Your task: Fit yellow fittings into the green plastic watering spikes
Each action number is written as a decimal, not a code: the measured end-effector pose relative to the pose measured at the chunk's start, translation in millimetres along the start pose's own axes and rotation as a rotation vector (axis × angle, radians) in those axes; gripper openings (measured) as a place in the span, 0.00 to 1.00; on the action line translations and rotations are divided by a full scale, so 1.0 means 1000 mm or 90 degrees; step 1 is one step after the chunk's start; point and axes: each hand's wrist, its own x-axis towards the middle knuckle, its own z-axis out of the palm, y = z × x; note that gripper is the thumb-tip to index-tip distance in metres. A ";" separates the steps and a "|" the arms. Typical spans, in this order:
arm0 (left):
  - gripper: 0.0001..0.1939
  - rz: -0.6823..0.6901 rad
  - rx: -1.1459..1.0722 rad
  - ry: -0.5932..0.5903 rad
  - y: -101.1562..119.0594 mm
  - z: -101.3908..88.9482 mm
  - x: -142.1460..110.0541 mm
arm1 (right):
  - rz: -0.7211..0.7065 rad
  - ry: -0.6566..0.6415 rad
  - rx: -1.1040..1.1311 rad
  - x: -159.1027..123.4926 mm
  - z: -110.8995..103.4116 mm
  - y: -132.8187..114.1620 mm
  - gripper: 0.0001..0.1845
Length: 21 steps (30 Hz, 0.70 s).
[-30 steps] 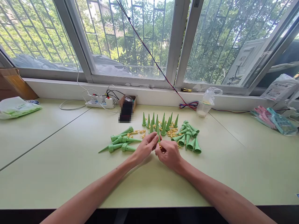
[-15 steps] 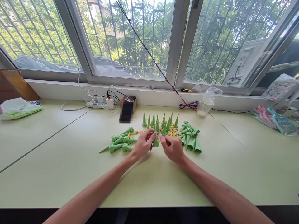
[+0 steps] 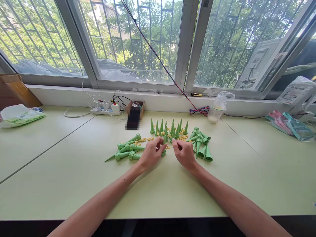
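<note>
"Left hand (image 3: 151, 153) gripping a cone (image 3: 164, 152), right hand (image 3: 185, 153) curled closed just beside it — anything in that pinch? Can't tell from here!"

"And the cone itself?"

"Between the two hands, on the near side of the standing cones (image 3: 152, 126), with a yellow bit (image 3: 168, 147) jutting out beside it."

"Pointing where?"

"Tip up, broad base down — long axis near vertical."

"How far along?"

"Partway, I'd judge: the upright group looks done, while the left pile (image 3: 122, 155) and right pile (image 3: 199, 141), lying down, look left over."
</note>
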 end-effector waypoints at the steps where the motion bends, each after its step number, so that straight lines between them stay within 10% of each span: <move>1: 0.09 0.000 0.004 -0.005 -0.001 0.000 0.000 | 0.001 -0.002 0.001 0.000 0.000 0.000 0.25; 11: 0.03 0.040 0.033 -0.056 -0.007 0.001 0.001 | 0.021 -0.057 -0.015 0.000 0.002 0.003 0.22; 21: 0.19 0.016 0.026 -0.086 -0.007 -0.006 0.004 | 0.077 -0.063 0.038 0.001 0.000 0.001 0.15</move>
